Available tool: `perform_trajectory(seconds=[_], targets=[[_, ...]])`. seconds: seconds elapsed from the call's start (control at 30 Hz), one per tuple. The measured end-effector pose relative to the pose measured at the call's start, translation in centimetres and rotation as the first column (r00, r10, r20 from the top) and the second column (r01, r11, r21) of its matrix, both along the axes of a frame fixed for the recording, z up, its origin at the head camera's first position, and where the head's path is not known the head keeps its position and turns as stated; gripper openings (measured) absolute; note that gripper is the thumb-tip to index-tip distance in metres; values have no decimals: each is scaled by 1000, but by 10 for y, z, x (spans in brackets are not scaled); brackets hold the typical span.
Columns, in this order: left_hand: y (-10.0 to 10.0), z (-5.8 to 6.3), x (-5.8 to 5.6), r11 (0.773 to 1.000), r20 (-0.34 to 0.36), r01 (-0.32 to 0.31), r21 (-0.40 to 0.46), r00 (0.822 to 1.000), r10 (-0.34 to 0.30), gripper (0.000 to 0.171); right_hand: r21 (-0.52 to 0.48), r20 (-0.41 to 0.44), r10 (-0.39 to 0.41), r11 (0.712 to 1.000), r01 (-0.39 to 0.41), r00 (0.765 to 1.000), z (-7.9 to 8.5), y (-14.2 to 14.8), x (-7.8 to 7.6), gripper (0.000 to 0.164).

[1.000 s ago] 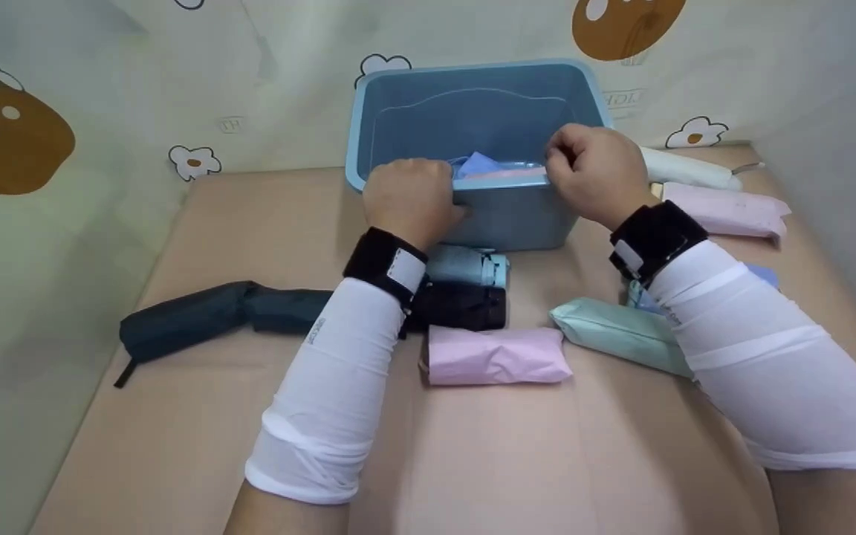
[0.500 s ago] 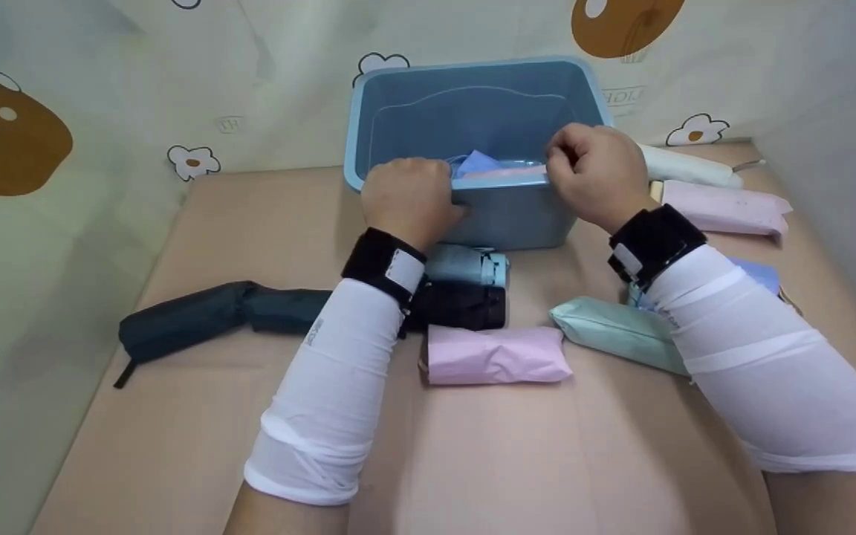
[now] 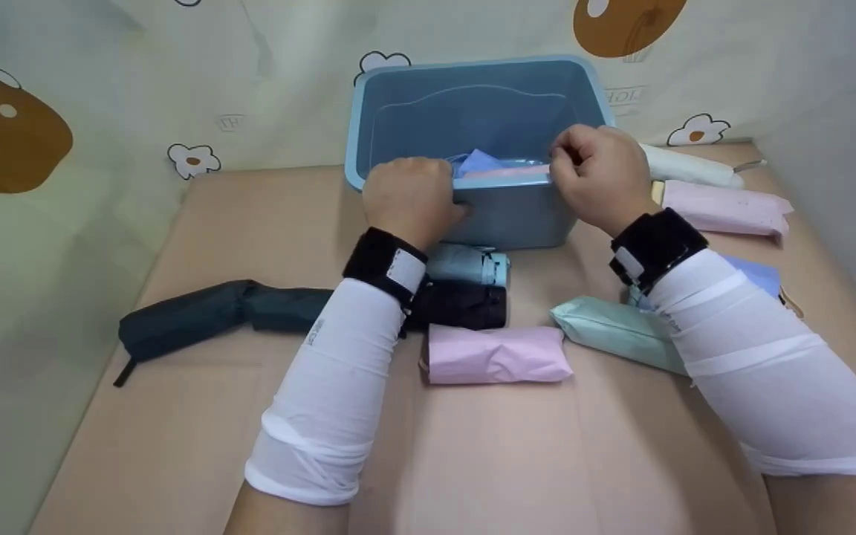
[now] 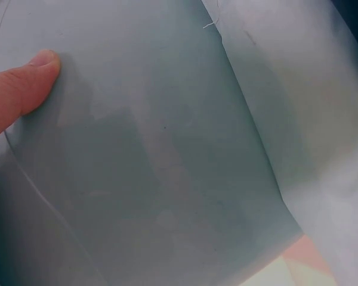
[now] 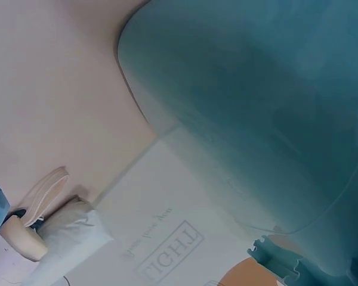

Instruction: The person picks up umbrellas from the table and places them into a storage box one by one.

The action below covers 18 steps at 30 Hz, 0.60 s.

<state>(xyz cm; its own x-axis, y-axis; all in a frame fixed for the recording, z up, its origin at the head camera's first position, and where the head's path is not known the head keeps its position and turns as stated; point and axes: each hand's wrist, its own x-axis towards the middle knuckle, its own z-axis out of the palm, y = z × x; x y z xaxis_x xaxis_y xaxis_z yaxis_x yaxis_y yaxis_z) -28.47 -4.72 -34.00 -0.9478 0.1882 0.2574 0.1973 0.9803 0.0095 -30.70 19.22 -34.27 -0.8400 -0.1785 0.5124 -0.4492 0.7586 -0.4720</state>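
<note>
A blue plastic bin [image 3: 510, 215] stands at the back of the table, a blue piece [image 3: 480, 162] and a strip of pink fabric showing inside. My left hand [image 3: 407, 200] grips its front rim from the left, fingers over the edge. In the left wrist view the thumb [image 4: 36, 80] lies against the bin's outer wall. At the front right corner, my right hand [image 3: 602, 178] holds the rim with curled fingers. The right wrist view shows the bin's side wall [image 5: 238, 107] but none of my fingers.
Folded umbrellas lie around: dark green [image 3: 183, 319] at left; black [image 3: 465, 306], light blue [image 3: 461, 265] and pink [image 3: 498, 355] before the bin; mint [image 3: 610, 331], blue [image 3: 759, 275], pink [image 3: 725, 208] and white [image 3: 688, 167] at right. A patterned curtain [image 3: 279, 89] hangs behind.
Almost nothing differs. My right hand and forearm have shifted very slightly, while both hands stay on the bin's rim.
</note>
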Motion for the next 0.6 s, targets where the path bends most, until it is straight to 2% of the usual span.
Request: perform_trajectory(seconds=[0.1,0.6], targets=[[0,0,0,1000,0,-4,-2,1000,4,41,2,-19,-1,1000,1,1000,0,0,0,26],[0,1,2,1000,11,-3,3,1000,3,48,5,12,-11,1000,11,1000,-2,1,1,27]])
